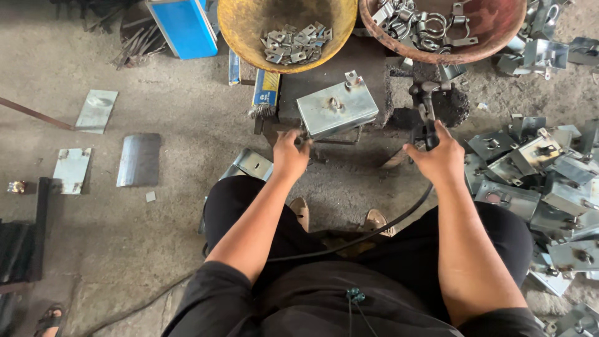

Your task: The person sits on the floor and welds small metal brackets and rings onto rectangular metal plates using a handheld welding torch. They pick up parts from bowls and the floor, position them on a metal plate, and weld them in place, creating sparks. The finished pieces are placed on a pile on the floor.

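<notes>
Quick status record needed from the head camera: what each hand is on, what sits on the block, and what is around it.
Left hand: at the lower left corner of the silver sheet-metal box
Right hand: gripping the black welding holder
Box position: tilted on the dark work block
Yellow bowl: small flat brackets
Rust-red bowl: ring clamps
Pile of finished metal boxes: on the floor, right side

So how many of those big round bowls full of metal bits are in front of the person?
2. A yellow bowl of small flat brackets sits at top centre. A rusty red bowl of ring clamps sits to its right. Both are cut off by the frame's top edge.
</notes>
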